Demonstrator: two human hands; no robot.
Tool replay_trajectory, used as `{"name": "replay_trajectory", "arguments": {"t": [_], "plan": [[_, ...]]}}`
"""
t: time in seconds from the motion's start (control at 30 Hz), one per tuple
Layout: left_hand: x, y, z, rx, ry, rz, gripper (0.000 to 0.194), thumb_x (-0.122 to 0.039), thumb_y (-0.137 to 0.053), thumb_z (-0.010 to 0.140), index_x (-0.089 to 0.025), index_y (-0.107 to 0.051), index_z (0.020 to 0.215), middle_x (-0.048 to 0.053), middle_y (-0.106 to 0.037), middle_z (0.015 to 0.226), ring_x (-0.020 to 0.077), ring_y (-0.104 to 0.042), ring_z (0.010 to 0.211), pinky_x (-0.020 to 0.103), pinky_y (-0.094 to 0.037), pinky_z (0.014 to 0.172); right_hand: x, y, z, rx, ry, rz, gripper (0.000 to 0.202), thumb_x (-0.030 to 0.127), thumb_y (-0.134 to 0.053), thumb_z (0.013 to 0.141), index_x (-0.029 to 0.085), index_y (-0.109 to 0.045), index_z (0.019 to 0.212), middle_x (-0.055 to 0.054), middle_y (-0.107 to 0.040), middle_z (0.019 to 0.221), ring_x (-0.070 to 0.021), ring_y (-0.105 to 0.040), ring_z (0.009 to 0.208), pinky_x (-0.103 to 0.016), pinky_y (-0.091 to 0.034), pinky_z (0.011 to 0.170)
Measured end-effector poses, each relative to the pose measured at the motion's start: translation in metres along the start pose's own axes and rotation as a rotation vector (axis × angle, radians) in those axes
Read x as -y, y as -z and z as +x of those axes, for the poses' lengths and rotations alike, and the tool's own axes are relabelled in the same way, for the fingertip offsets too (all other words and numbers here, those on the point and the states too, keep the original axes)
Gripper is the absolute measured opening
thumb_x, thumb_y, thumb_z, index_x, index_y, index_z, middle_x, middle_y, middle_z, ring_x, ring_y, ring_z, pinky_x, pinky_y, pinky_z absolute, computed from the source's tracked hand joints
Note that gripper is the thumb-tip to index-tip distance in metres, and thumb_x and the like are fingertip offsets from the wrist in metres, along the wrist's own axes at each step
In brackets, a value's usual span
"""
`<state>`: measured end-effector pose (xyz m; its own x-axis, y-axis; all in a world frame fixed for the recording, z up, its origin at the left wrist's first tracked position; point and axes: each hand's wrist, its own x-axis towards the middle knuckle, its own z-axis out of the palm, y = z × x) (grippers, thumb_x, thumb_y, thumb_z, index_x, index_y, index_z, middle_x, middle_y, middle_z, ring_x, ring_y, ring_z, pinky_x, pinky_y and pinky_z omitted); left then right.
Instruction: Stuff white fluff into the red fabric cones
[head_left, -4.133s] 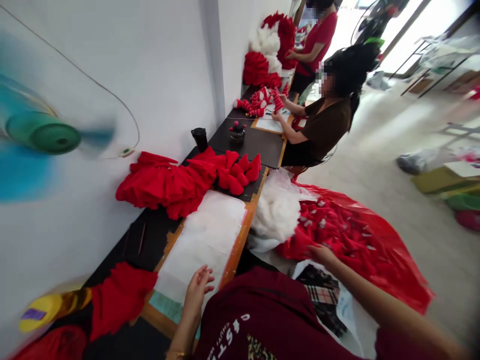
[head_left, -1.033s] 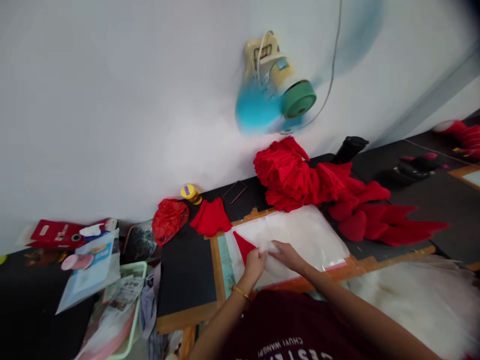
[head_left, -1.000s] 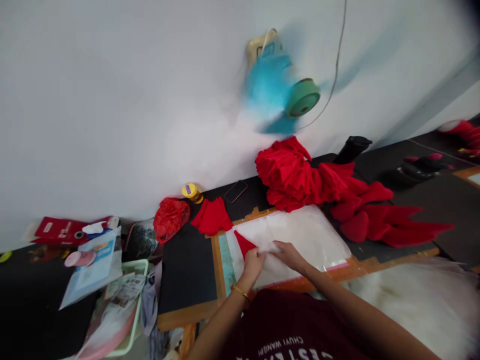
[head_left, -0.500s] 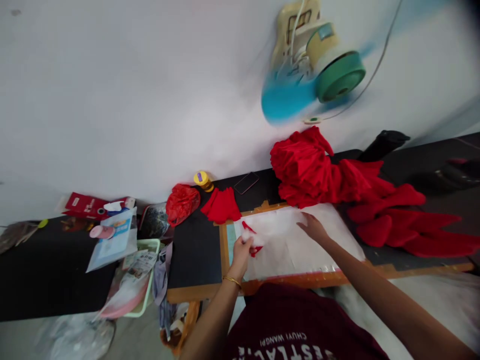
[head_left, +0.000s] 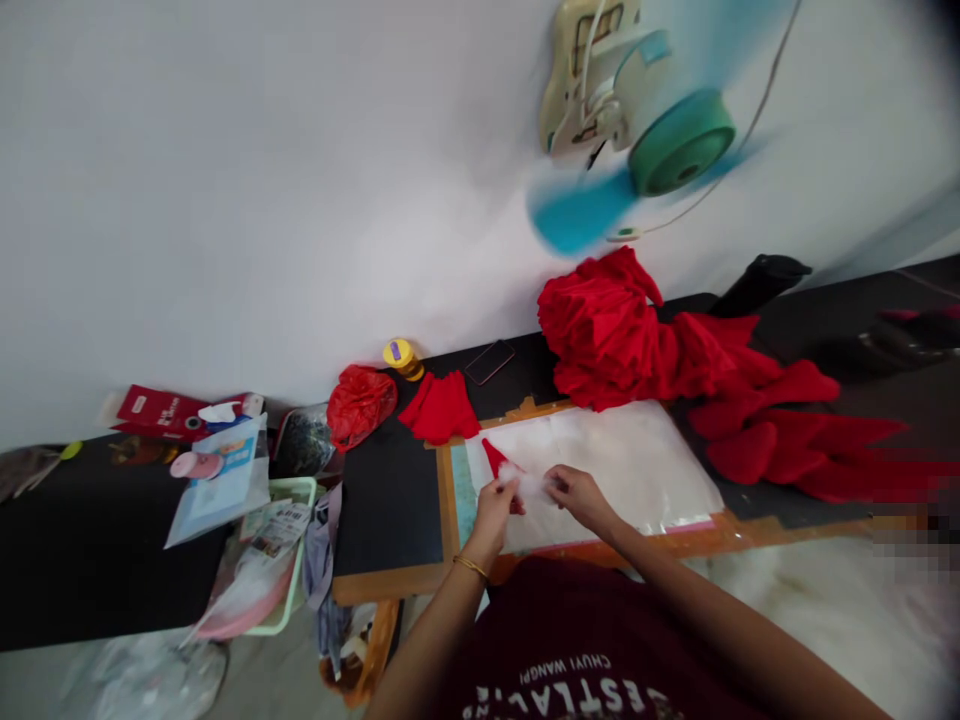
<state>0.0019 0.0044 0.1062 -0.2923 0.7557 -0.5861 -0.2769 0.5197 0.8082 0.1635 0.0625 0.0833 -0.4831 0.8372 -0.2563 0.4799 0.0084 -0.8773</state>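
My left hand (head_left: 496, 508) is closed on a small red cloth piece (head_left: 493, 455), whose pointed end sticks up past the fingers. White fluffy stuffing (head_left: 531, 486) lies at the cloth, spanning the gap between both hands. At its other side, my right hand (head_left: 579, 497) pinches the fluff between thumb and fingers. Beneath both hands is a white sheet (head_left: 630, 455) taped to the black table. Part of the red cloth is hidden by the left fingers.
A large heap of red cloth pieces (head_left: 607, 340) lies at the back right. Behind my left hand are a smaller red pile (head_left: 441, 408), a phone (head_left: 490, 362), a yellow-lidded jar (head_left: 403, 358) and a red plastic bag (head_left: 361, 405). A wall fan (head_left: 682, 145) spins above.
My right hand has moved left and nearer to me, from the sheet to the white stuffing beside my left hand. The stuffing now stretches between the hands.
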Motion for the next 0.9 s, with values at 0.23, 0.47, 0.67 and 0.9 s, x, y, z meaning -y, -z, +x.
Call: {"name": "replay_trajectory", "arguments": {"t": [0.23, 0.47, 0.67, 0.9], "plan": [[0.004, 0.005, 0.005, -0.092, -0.025, 0.018, 0.035, -0.049, -0.069, 0.069, -0.019, -0.052, 0.062, -0.004, -0.053, 0.049, 0.0107, -0.049, 0.046, 0.024, -0.04, 0.05, -0.011, 0.016, -0.002, -0.048, 0.023, -0.186, 0.01, 0.02, -0.052, 0.076, 0.02, -0.062, 0.079, -0.001, -0.066, 0.07, -0.016, -0.063, 0.064, -0.024, -0.049, 0.064], [0.002, 0.029, 0.011, -0.167, 0.004, 0.023, 0.041, -0.057, -0.066, 0.068, -0.02, -0.048, 0.064, -0.005, -0.048, 0.05, 0.0096, -0.046, 0.044, 0.025, -0.041, 0.049, -0.041, 0.058, 0.039, -0.209, -0.006, -0.432, 0.02, 0.011, -0.045, 0.08, 0.014, -0.065, 0.086, -0.015, -0.066, 0.095, -0.0243, -0.063, 0.088, -0.036, -0.049, 0.085], [0.004, 0.023, 0.001, -0.027, 0.076, 0.129, 0.04, -0.056, -0.067, 0.069, -0.019, -0.051, 0.066, -0.005, -0.05, 0.053, 0.0101, -0.048, 0.045, 0.024, -0.041, 0.047, -0.011, 0.051, 0.05, -0.095, 0.209, -0.508, 0.05, 0.01, -0.058, 0.079, 0.015, -0.056, 0.128, -0.019, -0.045, 0.145, -0.0328, -0.046, 0.13, -0.048, -0.04, 0.107], [0.026, 0.003, -0.007, 0.179, 0.155, 0.357, 0.038, -0.048, -0.069, 0.074, -0.018, -0.052, 0.06, -0.006, -0.045, 0.044, 0.0096, -0.044, 0.039, 0.023, -0.036, 0.045, 0.016, -0.009, -0.028, 0.246, 0.388, -0.332, 0.033, 0.011, -0.049, 0.086, 0.02, -0.061, 0.116, -0.01, -0.062, 0.117, -0.0205, -0.064, 0.101, -0.033, -0.053, 0.088]]}}
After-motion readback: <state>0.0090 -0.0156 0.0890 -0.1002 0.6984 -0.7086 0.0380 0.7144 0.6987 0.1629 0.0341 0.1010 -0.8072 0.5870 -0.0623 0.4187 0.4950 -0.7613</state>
